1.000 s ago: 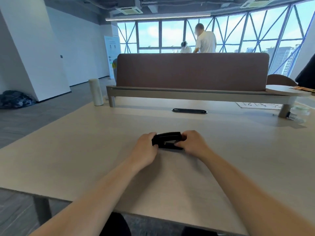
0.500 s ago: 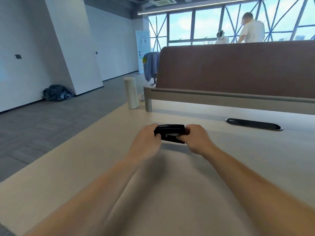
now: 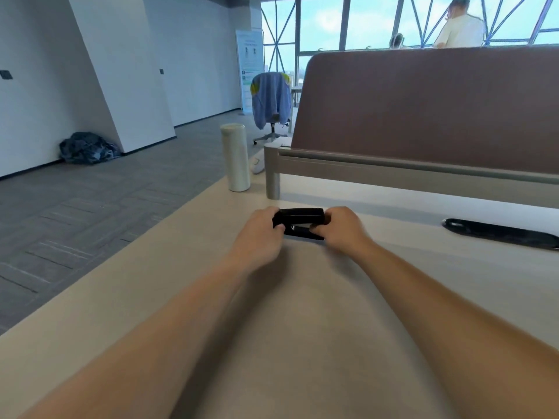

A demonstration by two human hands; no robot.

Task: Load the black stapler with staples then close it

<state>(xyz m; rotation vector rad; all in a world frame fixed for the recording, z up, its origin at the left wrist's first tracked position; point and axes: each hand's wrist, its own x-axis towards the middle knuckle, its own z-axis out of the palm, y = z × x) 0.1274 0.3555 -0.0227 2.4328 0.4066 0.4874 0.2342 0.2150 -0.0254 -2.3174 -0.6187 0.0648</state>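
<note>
The black stapler (image 3: pixel 301 220) lies on the beige table (image 3: pixel 302 313) straight ahead of me, its long side facing me. My left hand (image 3: pixel 260 237) grips its left end, thumb on the front. My right hand (image 3: pixel 341 229) grips its right end. A narrow gap shows between the stapler's top arm and its base. No staples are visible; the hands hide both ends.
A white cylindrical bottle (image 3: pixel 235 157) stands at the table's far left corner. A brown divider panel (image 3: pixel 423 107) on a grey rail crosses the back. A black cable slot (image 3: pixel 499 234) lies to the right. The table's left edge drops to grey floor.
My view has swung left and moved closer to the stapler. Both hands have kept their grip on its ends. The stapler looks slightly more level than before.
</note>
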